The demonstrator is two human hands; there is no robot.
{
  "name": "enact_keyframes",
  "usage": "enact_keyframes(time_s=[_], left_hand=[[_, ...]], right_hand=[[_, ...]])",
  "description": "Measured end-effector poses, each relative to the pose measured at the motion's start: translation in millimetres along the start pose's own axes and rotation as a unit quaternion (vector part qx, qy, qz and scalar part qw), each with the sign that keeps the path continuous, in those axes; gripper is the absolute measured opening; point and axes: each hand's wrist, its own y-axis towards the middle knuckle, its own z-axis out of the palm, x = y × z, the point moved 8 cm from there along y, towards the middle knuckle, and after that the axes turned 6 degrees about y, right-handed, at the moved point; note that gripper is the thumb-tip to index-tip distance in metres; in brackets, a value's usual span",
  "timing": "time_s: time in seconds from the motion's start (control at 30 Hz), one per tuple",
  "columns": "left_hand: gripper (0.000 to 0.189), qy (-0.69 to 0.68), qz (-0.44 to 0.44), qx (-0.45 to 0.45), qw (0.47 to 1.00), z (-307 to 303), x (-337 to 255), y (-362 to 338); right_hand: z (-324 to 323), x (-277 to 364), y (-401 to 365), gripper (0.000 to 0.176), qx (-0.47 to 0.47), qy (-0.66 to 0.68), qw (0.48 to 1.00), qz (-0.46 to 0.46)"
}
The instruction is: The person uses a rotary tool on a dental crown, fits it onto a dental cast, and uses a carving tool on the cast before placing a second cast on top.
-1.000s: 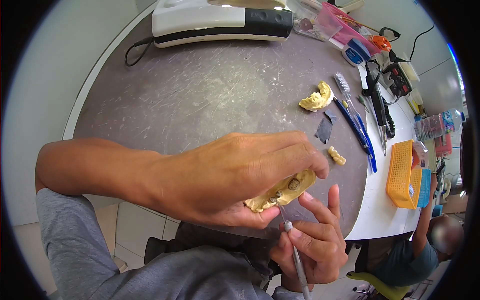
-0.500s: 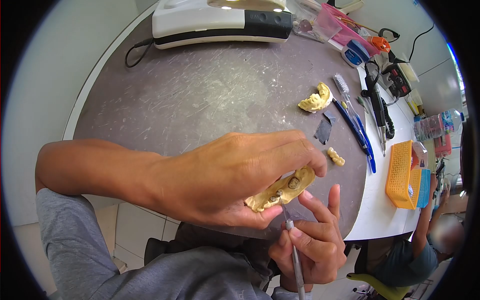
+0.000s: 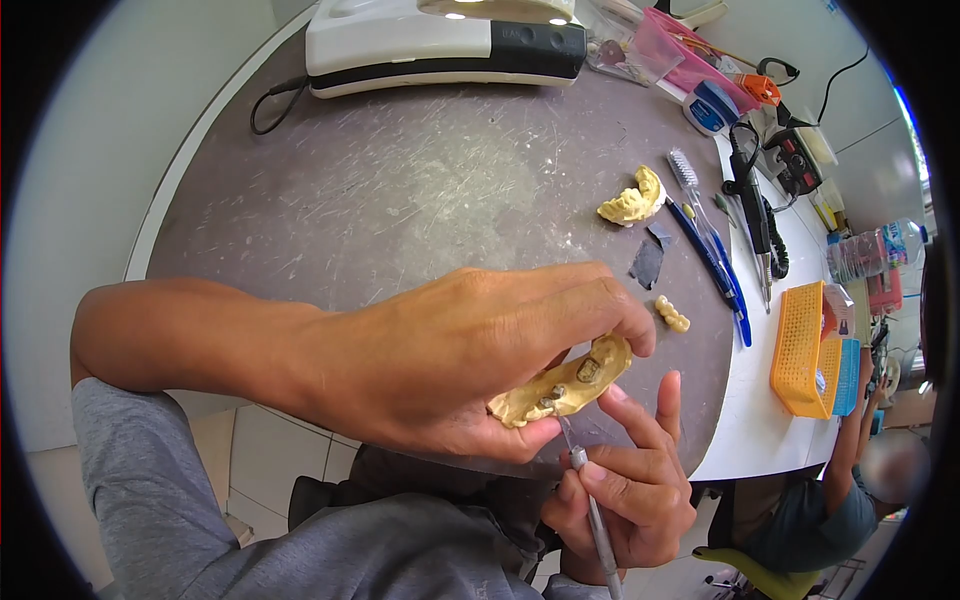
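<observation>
My left hand (image 3: 470, 350) is wrapped over a yellow plaster dental model (image 3: 562, 387), with the thumb at its near edge and the fingers at its far end. Two dark-edged tooth stumps show on the model's upper face. My right hand (image 3: 630, 495) pinches a craft knife (image 3: 599, 535) with a metal handle, held like a pen. Its thin blade points up to the model's near edge, close by the left thumb tip. One right fingertip rests at the model's right end. Just beyond the left fingers lies a tooth-coloured dental bridge (image 3: 672, 314).
Another yellow plaster piece (image 3: 633, 198), a dark scrap (image 3: 647, 262), a toothbrush (image 3: 712, 240) and a pen (image 3: 705, 255) lie to the right. Farther right are a handpiece (image 3: 755, 205) and a yellow basket (image 3: 803, 348). A white device (image 3: 400, 45) stands at the back. Another person (image 3: 815, 520) sits at right.
The knife's tip has drawn back from beside the smaller stump to the model's near edge, the handle shifting slightly right and down. The model has tilted a little in my left hand.
</observation>
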Motion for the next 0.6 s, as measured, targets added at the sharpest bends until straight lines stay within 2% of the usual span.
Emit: enact_keyframes(time_s=[0.43, 0.6], left_hand=[[0.063, -0.007, 0.001, 0.009, 1.0, 0.5, -0.2, -0.1], [0.064, -0.012, 0.026, -0.006, 1.0, 0.9, -1.6, -0.2]], right_hand=[[-2.9, -1.0, 1.1, 0.027, 0.009, 0.024, 1.0, -0.005], [-3.6, -2.2, 2.6, 0.027, 0.012, 0.033, 0.999, -0.007]])
